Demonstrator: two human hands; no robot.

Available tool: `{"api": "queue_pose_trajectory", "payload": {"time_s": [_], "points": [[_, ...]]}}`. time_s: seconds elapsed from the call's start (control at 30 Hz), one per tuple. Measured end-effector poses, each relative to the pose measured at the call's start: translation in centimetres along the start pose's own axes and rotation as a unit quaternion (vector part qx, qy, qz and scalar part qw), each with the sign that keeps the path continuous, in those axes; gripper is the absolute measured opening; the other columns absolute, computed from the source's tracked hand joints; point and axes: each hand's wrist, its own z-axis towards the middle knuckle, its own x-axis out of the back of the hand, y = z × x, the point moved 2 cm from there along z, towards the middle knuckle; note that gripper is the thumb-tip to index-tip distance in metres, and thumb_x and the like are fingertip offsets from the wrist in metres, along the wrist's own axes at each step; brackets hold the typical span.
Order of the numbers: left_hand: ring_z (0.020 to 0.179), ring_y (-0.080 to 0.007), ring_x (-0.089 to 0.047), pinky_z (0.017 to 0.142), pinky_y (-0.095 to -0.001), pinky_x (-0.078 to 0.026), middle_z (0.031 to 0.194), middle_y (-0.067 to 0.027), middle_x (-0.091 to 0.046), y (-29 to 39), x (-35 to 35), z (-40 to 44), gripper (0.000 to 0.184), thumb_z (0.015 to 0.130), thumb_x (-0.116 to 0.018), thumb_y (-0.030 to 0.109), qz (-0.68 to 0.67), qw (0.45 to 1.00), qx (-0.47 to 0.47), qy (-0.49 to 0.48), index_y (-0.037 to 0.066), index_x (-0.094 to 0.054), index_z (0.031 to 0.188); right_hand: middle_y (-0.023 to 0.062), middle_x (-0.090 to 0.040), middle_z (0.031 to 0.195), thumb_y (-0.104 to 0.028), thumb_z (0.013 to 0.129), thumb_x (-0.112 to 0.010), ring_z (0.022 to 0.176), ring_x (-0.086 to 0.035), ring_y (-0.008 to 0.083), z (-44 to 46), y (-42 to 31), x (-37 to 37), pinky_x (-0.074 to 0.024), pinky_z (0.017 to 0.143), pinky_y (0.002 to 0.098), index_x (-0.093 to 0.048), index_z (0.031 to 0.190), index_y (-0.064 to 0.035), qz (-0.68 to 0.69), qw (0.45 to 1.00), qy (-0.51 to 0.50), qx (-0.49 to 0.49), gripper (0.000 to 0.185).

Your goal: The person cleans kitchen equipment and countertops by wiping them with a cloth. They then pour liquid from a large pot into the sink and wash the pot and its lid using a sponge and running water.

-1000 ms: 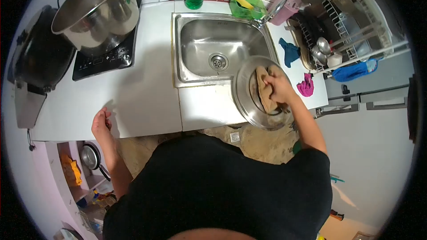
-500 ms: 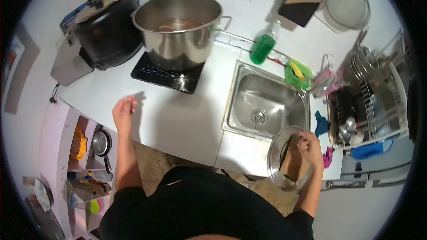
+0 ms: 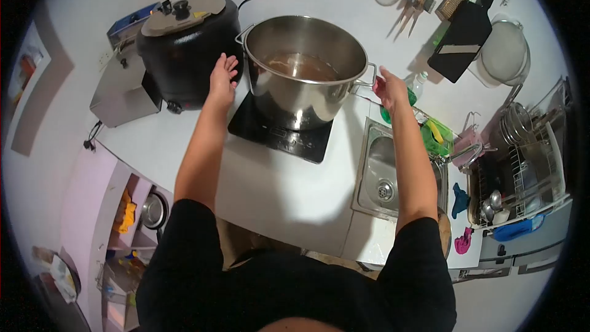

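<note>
A large stainless steel stockpot [image 3: 298, 103] with brownish liquid [image 3: 301, 67] inside stands on a black induction cooker [image 3: 279, 140]. My left hand [image 3: 224, 79] is held open beside the pot's left wall, fingers spread, just below its left loop handle [image 3: 241, 34]. On the other side, my right hand [image 3: 392, 91] hovers close to the right handle [image 3: 372, 74] with its fingers apart; whether a fingertip touches the handle I cannot tell. Neither hand holds anything. Behind my right hand, the green soap bottle [image 3: 418, 83] is partly hidden.
A black soup kettle [image 3: 190, 55] stands left of the pot. To the right are a steel sink [image 3: 369, 178], partly behind my forearm, and a dish rack [image 3: 522, 166]. A black cutting board [image 3: 461, 43] and strainers [image 3: 505, 52] hang on the wall.
My right hand has left the metal bowl by the sink and moved up to the pot's right handle. My left hand has risen to the pot's left side. The view has shifted.
</note>
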Motion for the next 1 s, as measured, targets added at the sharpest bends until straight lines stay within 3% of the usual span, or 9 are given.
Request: {"api": "queue_pose_trajectory", "payload": {"time_s": [0.13, 0.2, 0.27, 0.33, 0.4, 0.5, 0.57, 0.73, 1.0], "points": [[0.086, -0.0098, -0.038, 0.061, -0.0232, -0.028, 0.123, 0.0037, -0.046, -1.4, -1.1, 2.9, 0.049, 0.087, -0.033, 0.044, -0.009, 0.999, 0.016, -0.039, 0.011, -0.046, 0.121, 0.0046, -0.046, 0.059, -0.006, 0.079, -0.054, 0.046, -0.042, 0.0130, 0.6, 0.5, -0.5, -0.0370, 0.040, 0.0230, -0.049, 0.067, -0.0016, -0.061, 0.997, 0.038, -0.011, 0.013], [0.096, -0.0126, -0.037, 0.079, -0.0298, -0.025, 0.126, 0.0016, -0.045, -2.0, -1.8, 4.0, 0.049, 0.088, -0.032, 0.042, -0.066, 0.997, 0.024, -0.026, 0.011, -0.045, 0.123, 0.0039, -0.044, 0.055, -0.001, 0.075, -0.051, 0.045, -0.040, 0.0124, 0.1, 0.0, -0.7, -0.0367, 0.039, 0.0242, -0.049, 0.062, -0.0023, -0.133, 0.991, -0.022, 0.019, 0.014], [0.097, -0.0127, -0.036, 0.071, -0.0278, -0.023, 0.128, 0.0035, -0.042, -2.1, -1.9, 5.0, 0.051, 0.085, -0.033, 0.044, -0.054, 0.998, 0.019, -0.035, 0.013, -0.045, 0.123, 0.0037, -0.045, 0.056, 0.000, 0.074, -0.050, 0.044, -0.040, 0.0122, -0.8, 0.2, -0.8, -0.0371, 0.039, 0.0246, -0.050, 0.062, -0.0026, -0.129, 0.992, -0.010, 0.009, 0.013], [0.111, -0.0172, -0.032, 0.096, -0.0409, -0.006, 0.131, -0.0014, -0.040, -1.7, -1.9, 4.8, 0.049, 0.089, -0.026, 0.041, -0.084, 0.994, 0.020, -0.066, 0.011, -0.044, 0.124, 0.0035, -0.045, 0.056, 0.000, 0.073, -0.049, 0.044, -0.040, 0.0120, -2.0, 0.4, -0.1, -0.0374, 0.039, 0.0249, -0.050, 0.062, -0.0029, -0.119, 0.993, 0.004, -0.007, 0.012], [0.112, -0.0167, -0.031, 0.096, -0.0427, -0.004, 0.130, -0.0010, -0.041, -1.7, -2.1, 4.8, 0.050, 0.089, -0.025, 0.041, -0.071, 0.995, 0.020, -0.072, 0.011, -0.044, 0.124, 0.0029, -0.046, 0.056, -0.003, 0.075, -0.049, 0.044, -0.040, 0.0114, -3.2, 0.2, 0.6, -0.0386, 0.040, 0.0254, -0.051, 0.061, -0.0038, -0.178, 0.984, -0.018, 0.000, 0.014], [0.098, -0.0138, -0.037, 0.089, -0.0381, -0.018, 0.129, 0.0008, -0.043, -1.9, -2.2, 5.0, 0.049, 0.089, -0.028, 0.042, -0.033, 0.994, 0.030, -0.098, 0.012, -0.045, 0.123, 0.0020, -0.046, 0.055, -0.005, 0.076, -0.048, 0.044, -0.040, 0.0103, -5.4, -0.2, 1.5, -0.0385, 0.040, 0.0245, -0.052, 0.060, -0.0042, -0.202, 0.979, -0.004, 0.022, 0.016], [0.077, -0.0093, -0.038, 0.069, -0.0288, -0.028, 0.113, 0.0055, -0.054, -2.0, -2.5, 5.4, 0.042, 0.088, -0.032, 0.042, -0.003, 0.996, 0.042, -0.078, 0.015, -0.052, 0.114, 0.0015, -0.046, 0.054, -0.005, 0.076, -0.048, 0.042, -0.040, 0.0096, -6.1, -0.3, 2.8, -0.0372, 0.040, 0.0238, -0.051, 0.059, -0.0051, -0.230, 0.972, -0.010, 0.038, 0.017], [0.056, -0.0020, -0.030, 0.043, -0.0161, -0.022, 0.084, 0.0103, -0.060, -1.9, -3.4, 7.6, 0.030, 0.088, -0.041, 0.032, 0.016, 0.980, 0.091, -0.176, 0.013, -0.061, 0.097, 0.0009, -0.045, 0.054, -0.007, 0.077, -0.047, 0.042, -0.039, 0.0092, -9.3, -0.2, 4.2, -0.0360, 0.039, 0.0238, -0.049, 0.060, -0.0072, -0.221, 0.972, 0.028, 0.073, 0.018], [0.045, -0.0014, -0.032, 0.037, -0.0163, -0.024, 0.061, 0.0080, -0.049, -1.0, -5.7, 4.1, 0.020, 0.087, -0.049, 0.026, 0.111, 0.944, 0.142, -0.275, 0.009, -0.060, 0.084, -0.0020, -0.041, 0.052, -0.012, 0.083, -0.043, 0.041, -0.036, 0.0076, -14.4, -0.1, 8.2, -0.0335, 0.037, 0.0237, -0.050, 0.070, -0.0082, -0.206, 0.964, 0.135, 0.101, 0.015]]}}
